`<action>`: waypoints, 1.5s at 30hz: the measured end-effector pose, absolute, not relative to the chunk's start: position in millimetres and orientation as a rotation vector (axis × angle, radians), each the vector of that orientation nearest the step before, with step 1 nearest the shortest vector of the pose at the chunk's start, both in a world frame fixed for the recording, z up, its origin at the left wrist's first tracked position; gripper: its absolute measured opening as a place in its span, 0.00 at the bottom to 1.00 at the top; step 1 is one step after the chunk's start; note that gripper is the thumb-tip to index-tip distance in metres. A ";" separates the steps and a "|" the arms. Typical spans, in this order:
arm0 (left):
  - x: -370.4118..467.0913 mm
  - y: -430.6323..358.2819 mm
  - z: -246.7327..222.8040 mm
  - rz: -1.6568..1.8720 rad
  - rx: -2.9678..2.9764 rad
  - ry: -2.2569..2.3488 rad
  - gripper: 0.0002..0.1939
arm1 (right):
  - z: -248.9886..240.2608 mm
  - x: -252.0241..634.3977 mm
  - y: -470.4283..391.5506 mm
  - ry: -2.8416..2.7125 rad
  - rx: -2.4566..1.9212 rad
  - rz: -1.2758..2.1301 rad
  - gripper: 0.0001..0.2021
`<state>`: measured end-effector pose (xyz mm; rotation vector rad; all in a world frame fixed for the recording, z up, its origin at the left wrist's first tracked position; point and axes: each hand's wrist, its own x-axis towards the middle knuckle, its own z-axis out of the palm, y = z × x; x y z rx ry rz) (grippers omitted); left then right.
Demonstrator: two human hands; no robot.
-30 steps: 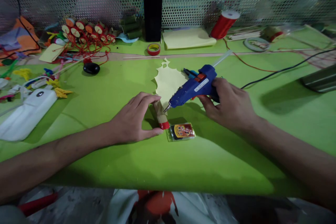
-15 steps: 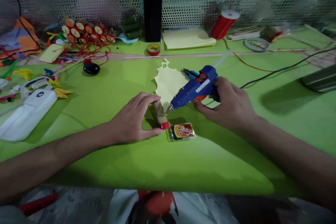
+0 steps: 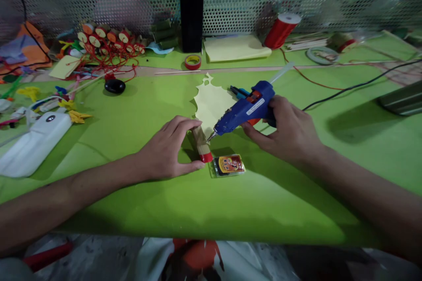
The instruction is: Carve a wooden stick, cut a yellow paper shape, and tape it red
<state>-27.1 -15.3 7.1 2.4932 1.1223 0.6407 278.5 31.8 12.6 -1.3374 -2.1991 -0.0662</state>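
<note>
My left hand (image 3: pixel 168 149) grips a small brown tube with a red end (image 3: pixel 201 142) between thumb and fingers, low over the table. My right hand (image 3: pixel 286 131) is wrapped round a blue glue gun (image 3: pixel 245 109) with a clear glue stick in its back. The gun's metal nozzle points down and left, at the tube's right side; whether they touch is too small to tell. Behind the tube lies a pale yellow paper cutout with a jagged edge (image 3: pixel 212 101). A small packet with a red and yellow label (image 3: pixel 230 164) rests just right of the tube's red end.
A dark phone (image 3: pixel 191 21) stands upright against the perforated back panel. Near it are a red tape roll (image 3: pixel 193 62), folded yellow paper (image 3: pixel 235 48) and a red ribbon spool (image 3: pixel 281 30). At left lie a white bottle-like object (image 3: pixel 36 142) and red-stringed pieces (image 3: pixel 108 41).
The glue gun has shifted very slightly in my right hand's grip, its rear end a little to the right. My left hand and the tube look unchanged.
</note>
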 end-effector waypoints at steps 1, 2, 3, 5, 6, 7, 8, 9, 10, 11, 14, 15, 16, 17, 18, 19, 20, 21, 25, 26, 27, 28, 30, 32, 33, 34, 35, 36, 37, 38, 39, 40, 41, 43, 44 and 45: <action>-27.1 -15.3 7.0 0.639 2.498 1.121 0.41 | 12.6 278.3 32.0 -2.199 -1.338 -0.064 0.20; -27.2 -15.3 7.0 0.633 2.502 1.123 0.41 | 12.5 278.0 32.3 -2.203 -1.342 -0.056 0.20; -27.3 -15.3 7.0 0.625 2.507 1.124 0.41 | 12.6 277.6 32.4 -2.207 -1.349 -0.046 0.21; -27.5 -15.4 7.3 0.611 2.513 1.130 0.41 | 13.1 276.7 32.5 -2.216 -1.368 -0.015 0.21; -27.6 -15.4 7.5 0.609 2.514 1.130 0.41 | 13.5 276.2 32.3 -2.220 -1.379 0.000 0.22; -27.6 -15.4 7.6 0.610 2.514 1.127 0.40 | 13.8 275.8 32.1 -2.219 -1.391 0.010 0.22; -27.7 -15.3 7.7 0.614 2.516 1.121 0.40 | 14.1 275.4 31.8 -2.218 -1.401 0.016 0.22; -27.7 -15.3 7.6 0.622 2.520 1.113 0.40 | 14.2 275.0 31.4 -2.216 -1.406 0.020 0.22; -27.8 -15.2 7.4 0.629 2.526 1.104 0.40 | 14.2 274.7 31.1 -2.215 -1.408 0.023 0.22; -27.8 -15.1 7.2 0.637 2.535 1.095 0.40 | 14.0 274.5 30.9 -2.212 -1.409 0.026 0.22; -27.8 -15.1 6.4 0.650 2.547 1.085 0.40 | 12.9 274.0 30.9 -2.211 -1.408 0.050 0.24; -27.8 -15.2 6.4 0.647 2.543 1.089 0.40 | 12.5 274.0 31.1 -2.209 -1.404 0.055 0.24; -27.7 -15.3 6.5 0.642 2.538 1.094 0.40 | 12.2 274.0 31.4 -2.207 -1.399 0.058 0.24; -27.6 -15.4 6.8 0.639 2.532 1.097 0.40 | 12.0 274.0 31.8 -2.206 -1.387 0.058 0.24; -27.4 -15.6 7.2 0.638 2.528 1.098 0.40 | 11.9 274.1 32.1 -2.207 -1.372 0.061 0.23; -27.2 -15.7 7.6 0.641 2.526 1.098 0.40 | 11.9 274.2 32.4 -2.208 -1.361 0.062 0.23; -27.0 -15.8 8.0 0.646 2.524 1.097 0.40 | 11.9 274.3 32.6 -2.210 -1.354 0.066 0.22; -26.8 -15.9 8.4 0.653 2.523 1.094 0.40 | 11.9 274.3 32.7 -2.210 -1.354 0.071 0.22; -26.6 -15.6 8.3 0.668 2.533 1.088 0.40 | 12.1 273.7 32.5 -2.202 -1.393 0.116 0.22; -26.8 -15.4 8.0 0.667 2.539 1.085 0.39 | 12.2 273.3 32.4 -2.200 -1.406 0.129 0.22; -27.0 -15.2 7.7 0.666 2.544 1.082 0.39 | 12.4 272.9 32.2 -2.197 -1.421 0.138 0.22; -27.2 -15.0 7.5 0.662 2.547 1.080 0.39 | 12.7 272.5 32.1 -2.193 -1.437 0.143 0.22; -27.5 -14.8 7.3 0.657 2.549 1.081 0.40 | 13.3 271.8 32.0 -2.184 -1.472 0.155 0.22; -27.7 -14.9 7.4 0.650 2.548 1.084 0.39 | 13.8 271.3 32.0 -2.181 -1.497 0.171 0.22; -27.7 -15.0 7.6 0.647 2.547 1.087 0.39 | 14.1 271.3 32.0 -2.182 -1.505 0.174 0.22; -27.7 -15.2 7.7 0.644 2.546 1.090 0.39 | 14.2 271.3 32.0 -2.182 -1.510 0.171 0.22; -27.6 -15.4 7.8 0.641 2.543 1.094 0.39 | 14.4 271.5 32.0 -2.183 -1.512 0.166 0.22; -27.6 -15.6 7.9 0.640 2.539 1.097 0.39 | 14.4 271.7 32.1 -2.183 -1.511 0.158 0.22; -27.5 -15.8 7.9 0.643 2.536 1.098 0.39 | 14.4 271.9 32.2 -2.184 -1.510 0.150 0.22; -27.4 -15.9 7.8 0.648 2.533 1.096 0.40 | 14.3 272.1 32.4 -2.187 -1.505 0.142 0.22; -27.3 -16.0 7.7 0.653 2.531 1.093 0.40 | 14.2 272.2 32.5 -2.191 -1.498 0.132 0.22; -27.3 -16.0 7.6 0.660 2.529 1.087 0.40 | 14.1 272.3 32.6 -2.196 -1.490 0.120 0.21; -27.3 -16.0 7.4 0.665 2.527 1.086 0.41 | 13.9 272.4 32.7 -2.203 -1.482 0.107 0.21; -27.4 -15.8 6.9 0.667 2.523 1.088 0.41 | 13.4 272.6 32.7 -2.214 -1.463 0.083 0.21; -27.4 -15.7 6.6 0.664 2.524 1.091 0.41 | 13.1 273.0 32.7 -2.218 -1.451 0.065 0.20; -27.5 -15.6 6.4 0.659 2.526 1.093 0.41 | 12.8 273.5 32.5 -2.219 -1.435 0.038 0.20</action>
